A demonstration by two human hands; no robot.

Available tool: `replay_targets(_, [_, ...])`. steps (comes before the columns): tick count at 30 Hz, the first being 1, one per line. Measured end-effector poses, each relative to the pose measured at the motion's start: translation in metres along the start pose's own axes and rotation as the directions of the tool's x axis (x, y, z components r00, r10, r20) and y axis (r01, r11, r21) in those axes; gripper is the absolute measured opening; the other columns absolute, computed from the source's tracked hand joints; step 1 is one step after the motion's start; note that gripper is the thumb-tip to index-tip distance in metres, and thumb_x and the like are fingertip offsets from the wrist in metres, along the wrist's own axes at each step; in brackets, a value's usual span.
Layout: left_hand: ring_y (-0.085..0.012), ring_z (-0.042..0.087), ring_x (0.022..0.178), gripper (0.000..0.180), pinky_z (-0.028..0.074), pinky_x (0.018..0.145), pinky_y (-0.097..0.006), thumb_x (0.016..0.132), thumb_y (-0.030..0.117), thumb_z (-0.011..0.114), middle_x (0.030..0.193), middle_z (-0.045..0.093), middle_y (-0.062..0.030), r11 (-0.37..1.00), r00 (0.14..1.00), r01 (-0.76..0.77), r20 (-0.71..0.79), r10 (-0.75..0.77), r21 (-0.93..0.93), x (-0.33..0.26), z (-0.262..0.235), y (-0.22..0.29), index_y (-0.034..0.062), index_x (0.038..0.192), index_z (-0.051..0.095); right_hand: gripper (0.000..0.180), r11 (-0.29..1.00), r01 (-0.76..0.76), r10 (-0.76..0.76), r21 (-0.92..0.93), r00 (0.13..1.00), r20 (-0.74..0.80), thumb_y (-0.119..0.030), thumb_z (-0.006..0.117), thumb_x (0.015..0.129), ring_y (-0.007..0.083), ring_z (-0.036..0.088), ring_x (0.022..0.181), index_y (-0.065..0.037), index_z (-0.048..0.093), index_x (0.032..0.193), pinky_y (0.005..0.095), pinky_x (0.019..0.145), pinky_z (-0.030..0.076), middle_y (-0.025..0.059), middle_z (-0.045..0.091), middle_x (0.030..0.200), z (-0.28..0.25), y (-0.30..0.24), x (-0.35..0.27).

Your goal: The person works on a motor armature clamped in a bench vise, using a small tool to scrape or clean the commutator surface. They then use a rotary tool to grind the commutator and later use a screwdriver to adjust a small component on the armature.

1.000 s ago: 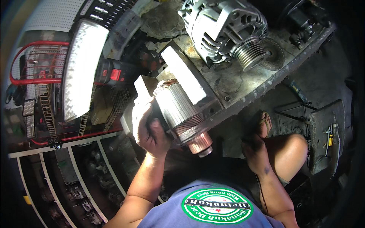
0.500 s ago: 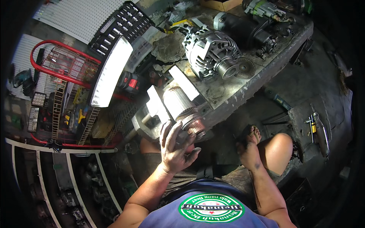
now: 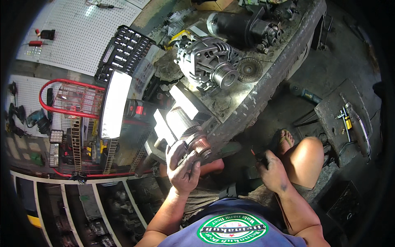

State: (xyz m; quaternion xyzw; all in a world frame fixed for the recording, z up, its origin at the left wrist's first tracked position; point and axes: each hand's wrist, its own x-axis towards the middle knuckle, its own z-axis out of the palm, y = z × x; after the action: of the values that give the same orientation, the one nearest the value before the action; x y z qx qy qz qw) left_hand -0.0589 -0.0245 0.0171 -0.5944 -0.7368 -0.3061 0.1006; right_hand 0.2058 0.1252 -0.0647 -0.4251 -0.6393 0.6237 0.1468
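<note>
Armature rotor (image 3: 187,129), grey laminated cylinder with a copper-coloured end, lies tilted at the near edge of the workbench (image 3: 263,88), copper end pointing down toward the person. Left hand (image 3: 184,166) wraps that lower end from below: fingers (image 3: 177,150) curled up around the commutator, thumb on the right side, palm underneath; a partial clasp, not a closed fist, in contact with the part. Pale rectangular blocks flank the rotor to left and upper right, touching or just beside it; cannot tell whether they clamp it. Right hand (image 3: 271,171) is well apart from the rotor, low beside the bare right knee (image 3: 308,158), fingers folded around a small dark object with a reddish tip; what that object is cannot be made out. On the bench behind the rotor: an alternator (image 3: 205,61) with its ribbed pulley facing the camera, a round wire-brush disc (image 3: 249,69) just to its right, and a dark starter motor (image 3: 242,26) farther back. Left of the bench stands a bright rectangular work lamp (image 3: 113,105), upright and slightly tilted, with an open black socket set case (image 3: 123,51) above it and a red wire basket (image 3: 68,101) further left. A foot in a sandal (image 3: 284,140) rests on the dark floor below the bench edge
</note>
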Motion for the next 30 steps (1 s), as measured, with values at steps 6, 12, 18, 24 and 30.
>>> replay_targets(6, [-0.0438, 0.064, 0.132, 0.014, 0.037, 0.124, -0.062, 0.09, 0.013, 0.081, 0.137, 0.067, -0.0268, 0.998, 0.997, 0.038, -0.071, -0.034, 0.057, -0.005, 0.013, -0.003, 0.0029, 0.1, 0.08, 0.024, 0.976, -0.076, 0.057, 0.205, 0.994, 0.098, -0.011, 0.068, 0.1, 0.0288, 0.075, 0.092, 0.006, 0.066, 0.117, 0.0403, 0.084, 0.057, 0.024, 0.076, 0.099, -0.018, -0.002, -0.001])
replay_targets(12, [-0.0443, 0.062, 0.135, 0.02, 0.037, 0.124, -0.06, 0.09, 0.017, 0.084, 0.141, 0.064, -0.0275, 0.992, 0.985, 0.122, -0.124, -0.119, 0.017, -0.017, 0.016, -0.005, 0.0015, 0.1, 0.078, 0.023, 0.902, -0.172, 0.086, 0.396, 0.97, 0.227, -0.007, 0.066, 0.102, 0.0108, 0.063, 0.07, 0.006, 0.064, 0.121, 0.031, 0.064, 0.05, 0.0084, 0.069, 0.082, -0.034, 0.006, 0.001])
replay_targets(18, [-0.0482, 0.06, 0.136, 0.023, 0.048, 0.114, -0.055, 0.091, 0.02, 0.083, 0.143, 0.062, -0.0296, 0.996, 0.994, 0.068, -0.09, -0.062, 0.055, -0.018, 0.012, -0.003, 0.0004, 0.103, 0.079, 0.02, 0.78, -0.254, 0.125, 0.573, 0.959, 0.255, -0.005, 0.063, 0.103, 0.0057, 0.053, 0.064, 0.005, 0.062, 0.12, 0.0266, 0.057, 0.043, 0.0007, 0.06, 0.076, -0.041, 0.012, 0.006])
replay_targets(24, [-0.0483, 0.061, 0.134, 0.027, 0.047, 0.115, -0.057, 0.088, 0.015, 0.084, 0.142, 0.062, -0.0305, 0.999, 0.996, 0.011, -0.09, -0.006, 0.048, -0.014, 0.015, -0.002, -0.0015, 0.11, 0.082, 0.02, 0.831, -0.198, 0.089, 0.52, 0.97, 0.228, -0.005, 0.063, 0.103, 0.0067, 0.054, 0.071, 0.006, 0.062, 0.12, 0.0272, 0.062, 0.045, 0.0017, 0.061, 0.081, -0.044, 0.013, 0.003])
replay_targets(30, [-0.0472, 0.062, 0.137, 0.034, 0.038, 0.123, -0.063, 0.086, 0.013, 0.082, 0.142, 0.065, -0.0296, 0.992, 1.0, 0.022, -0.008, -0.021, 0.121, -0.014, 0.013, 0.0, 0.0016, 0.117, 0.082, 0.02, 0.914, -0.066, 0.019, 0.401, 0.993, 0.12, -0.009, 0.062, 0.104, 0.0085, 0.055, 0.076, 0.005, 0.064, 0.117, 0.0293, 0.067, 0.047, 0.0035, 0.063, 0.085, -0.034, 0.017, 0.0])
